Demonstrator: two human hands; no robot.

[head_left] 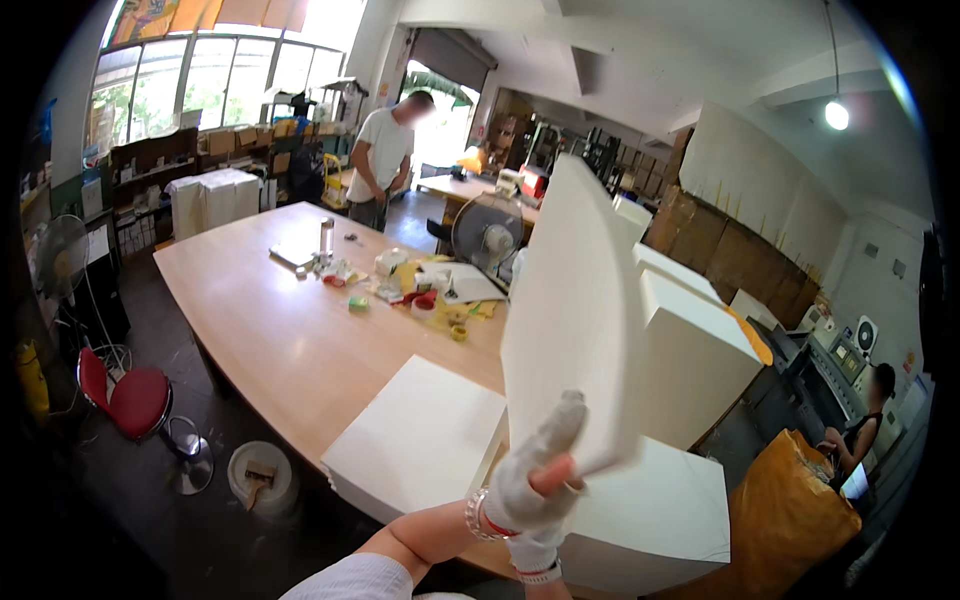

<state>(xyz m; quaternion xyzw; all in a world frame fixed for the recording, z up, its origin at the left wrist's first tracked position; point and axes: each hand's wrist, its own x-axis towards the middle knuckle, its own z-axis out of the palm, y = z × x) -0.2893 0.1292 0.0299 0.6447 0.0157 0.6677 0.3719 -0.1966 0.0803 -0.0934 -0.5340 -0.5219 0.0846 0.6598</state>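
Observation:
A thick stack of white paper sheets [565, 310] stands upright in the air in front of me, bowed and slightly blurred. My left hand [535, 475], in a white glove that leaves some fingertips bare, grips its lower edge with the thumb lying along the face. Close below, my right hand [538, 545], also gloved, is at the bottom of the same stack, its fingers mostly hidden. A squared pile of white paper [420, 430] lies on the table left of my hands. Another white pile [650, 510] is just to their right.
Tape rolls [424, 304] and small items clutter the wooden table [250, 290]. Taller white paper piles [690, 350] rise at the right, beside an orange sack [795, 500]. A fan [487, 232] stands beyond. One person [385, 155] stands across the table; another [865, 425] is far right.

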